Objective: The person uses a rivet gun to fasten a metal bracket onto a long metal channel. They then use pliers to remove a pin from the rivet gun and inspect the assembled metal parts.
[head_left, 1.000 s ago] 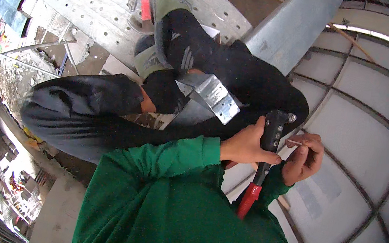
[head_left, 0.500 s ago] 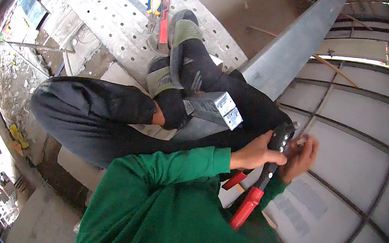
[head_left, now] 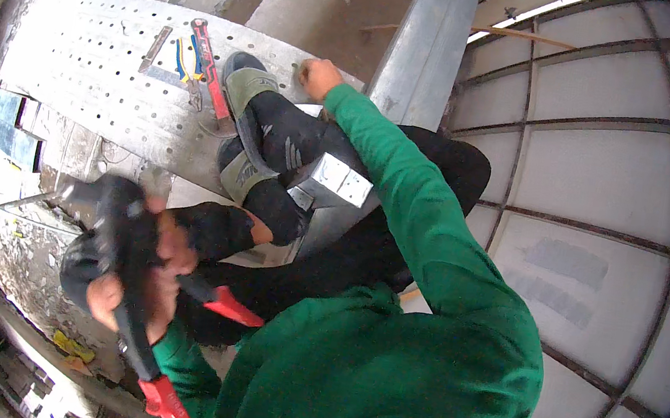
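Note:
My left hand (head_left: 168, 255), smeared by motion, is wrapped round a hand riveter (head_left: 121, 236) at the lower left, over my bent knee. The riveter has a black head and two red-gripped long handles spread apart. My right arm reaches forward past my legs. My right hand (head_left: 318, 78), fingers curled in, is at the edge of the perforated metal plank (head_left: 97, 85), beside my shoes; whatever its fingertips hold is hidden. Between the two arms, a shiny square metal profile (head_left: 334, 182) lies across my legs.
On the plank lie blue-and-yellow pliers (head_left: 188, 64), a long red-and-black tool (head_left: 211, 70) and a narrow metal strip (head_left: 155, 48). A long metal channel (head_left: 424, 47) runs away at the right, beside a large gridded panel (head_left: 584, 183). Rubble (head_left: 31, 270) covers the ground left.
My left hand has carried the riveter from the right side across to the lower left. My right hand has left the riveter and moved forward to the plank. The view has turned.

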Demonstrator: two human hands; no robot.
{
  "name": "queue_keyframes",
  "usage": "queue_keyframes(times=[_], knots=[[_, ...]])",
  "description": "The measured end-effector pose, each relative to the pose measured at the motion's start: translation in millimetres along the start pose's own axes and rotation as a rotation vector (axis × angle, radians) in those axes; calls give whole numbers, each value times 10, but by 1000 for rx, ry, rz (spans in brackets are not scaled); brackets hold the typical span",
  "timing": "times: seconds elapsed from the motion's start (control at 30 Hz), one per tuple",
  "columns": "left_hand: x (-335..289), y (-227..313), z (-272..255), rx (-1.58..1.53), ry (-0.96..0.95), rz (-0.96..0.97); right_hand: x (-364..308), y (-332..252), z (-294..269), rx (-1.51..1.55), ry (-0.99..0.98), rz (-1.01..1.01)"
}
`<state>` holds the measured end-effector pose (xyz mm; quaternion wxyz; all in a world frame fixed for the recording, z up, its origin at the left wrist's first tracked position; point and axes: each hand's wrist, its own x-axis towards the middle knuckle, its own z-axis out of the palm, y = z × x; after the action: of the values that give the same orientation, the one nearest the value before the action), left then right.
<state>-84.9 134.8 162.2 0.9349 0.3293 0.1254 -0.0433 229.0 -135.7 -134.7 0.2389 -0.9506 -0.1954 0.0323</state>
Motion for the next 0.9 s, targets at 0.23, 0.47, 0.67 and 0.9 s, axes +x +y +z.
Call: queue_keyframes(times=[0.23,0.47,0.67,0.9], knots=[[-252,521,-629,50,134,135,-39,-193,160,-52,3,-39],[12,451,-669,-195,130,130,400,-1021,-183,236,-12,-339],[80,346,-396,-177,269,153,1357,-2013,703,-188,-103,-1094],[232,212,-461,85,324,182,1692,-2071,964,-428,-453,-1124]])
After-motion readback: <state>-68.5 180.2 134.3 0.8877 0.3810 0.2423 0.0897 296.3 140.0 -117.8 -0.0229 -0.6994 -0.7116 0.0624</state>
